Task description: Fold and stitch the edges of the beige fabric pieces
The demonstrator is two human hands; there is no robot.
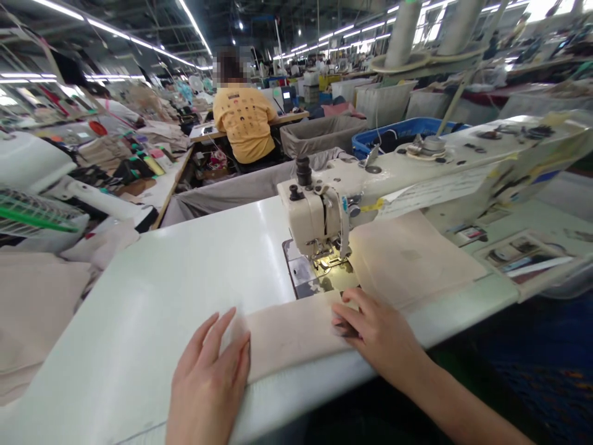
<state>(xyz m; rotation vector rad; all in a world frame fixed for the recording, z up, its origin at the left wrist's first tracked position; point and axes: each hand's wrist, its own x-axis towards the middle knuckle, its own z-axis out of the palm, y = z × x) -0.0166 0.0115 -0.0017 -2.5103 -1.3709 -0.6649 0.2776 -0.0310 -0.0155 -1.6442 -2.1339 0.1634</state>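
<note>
A folded beige fabric piece (pixel 291 334) lies along the table's front edge, before the sewing machine (pixel 308 216). At its left end is my left hand (pixel 208 371), fingers stretched out and apart, with the thumb side touching the fabric's edge. My right hand (pixel 382 337) is at the right end, its fingers curled round a small dark object (pixel 345 329) and its fingertips touching the fabric. The fingers partly hide that object. A lamp lights the presser foot (pixel 328 262), and no fabric lies under it. More beige fabric pieces (pixel 412 253) lie right of the needle.
The pale table (pixel 199 266) extends to the left. Beige fabric (pixel 37 309) is heaped beyond its left edge, near a white fan (pixel 41 185). Behind stand a grey cloth bin (pixel 231 188) and a blue crate (pixel 393 127). A person in a yellow shirt (pixel 243 120) sits farther back.
</note>
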